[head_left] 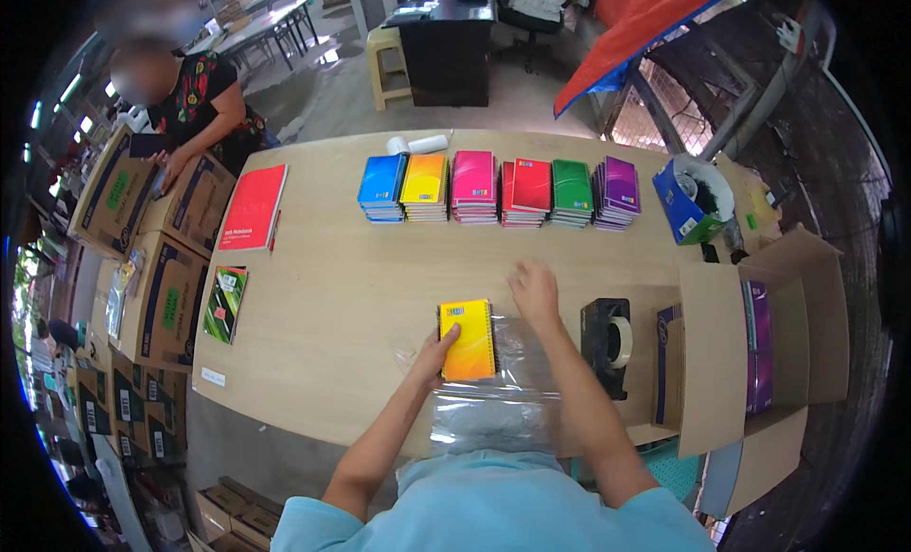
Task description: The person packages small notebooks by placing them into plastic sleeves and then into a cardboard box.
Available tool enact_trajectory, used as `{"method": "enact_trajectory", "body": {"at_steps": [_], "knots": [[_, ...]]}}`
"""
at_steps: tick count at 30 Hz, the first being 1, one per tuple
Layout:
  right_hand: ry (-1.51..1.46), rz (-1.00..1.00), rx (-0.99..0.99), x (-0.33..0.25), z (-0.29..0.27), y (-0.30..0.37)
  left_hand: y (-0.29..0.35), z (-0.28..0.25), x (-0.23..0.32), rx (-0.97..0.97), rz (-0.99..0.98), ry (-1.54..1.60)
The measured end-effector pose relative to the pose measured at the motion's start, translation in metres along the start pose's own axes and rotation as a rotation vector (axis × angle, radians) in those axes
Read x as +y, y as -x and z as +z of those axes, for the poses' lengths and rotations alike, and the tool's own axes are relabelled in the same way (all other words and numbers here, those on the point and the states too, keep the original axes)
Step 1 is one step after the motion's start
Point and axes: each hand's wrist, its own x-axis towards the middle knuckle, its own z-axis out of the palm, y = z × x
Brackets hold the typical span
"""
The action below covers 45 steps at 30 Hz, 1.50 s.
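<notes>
A yellow spiral notebook (468, 338) is in my left hand (436, 353), thumb over its left edge and fingers hidden beneath. Whether more notebooks lie under it I cannot tell. My right hand (534, 291) is raised beyond the notebook on its right, its fingers smeared by motion. Clear plastic sheets or bags (498, 414) lie along the near table edge, partly under the notebook and my right forearm. Across the far side stand spiral notebook stacks: blue (382, 180), yellow (425, 179), pink (474, 177), red (527, 185), green (571, 187) and purple (619, 185).
A tape dispenser (604, 348) stands right of my forearm. Beyond it an open carton (712, 353) holds purple packs. A blue box (693, 199) sits far right. Red (253, 207) and green (225, 305) notebooks lie left. Another person (213, 101) leans by stacked cartons (166, 300).
</notes>
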Motion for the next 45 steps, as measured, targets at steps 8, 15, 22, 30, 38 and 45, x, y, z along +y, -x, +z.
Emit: {"method": "enact_trajectory", "body": {"at_steps": [8, 15, 22, 30, 38, 45], "knots": [[0.563, -0.703, 0.248, -0.010, 0.092, -0.168, -0.036, 0.005, 0.047, 0.045, 0.204, -0.031], [0.294, -0.458, 0.044, -0.003, 0.063, -0.161, -0.043, 0.000, 0.054, 0.107, 0.198, 0.003], [0.225, -0.552, -0.071, -0.057, 0.020, 0.044, -0.043, 0.003, 0.024, -0.190, 0.097, 0.472], [-0.207, -0.177, -0.392, -0.042, -0.001, 0.116, -0.012, 0.007, -0.035, -0.130, -0.154, 0.358], [0.036, 0.037, 0.058, 0.033, -0.055, 0.016, -0.026, -0.009, -0.031, 0.011, -0.074, -0.044], [0.412, -0.146, 0.350, 0.111, -0.053, -0.132, -0.030, 0.008, -0.024, 0.014, -0.033, -0.057]]}}
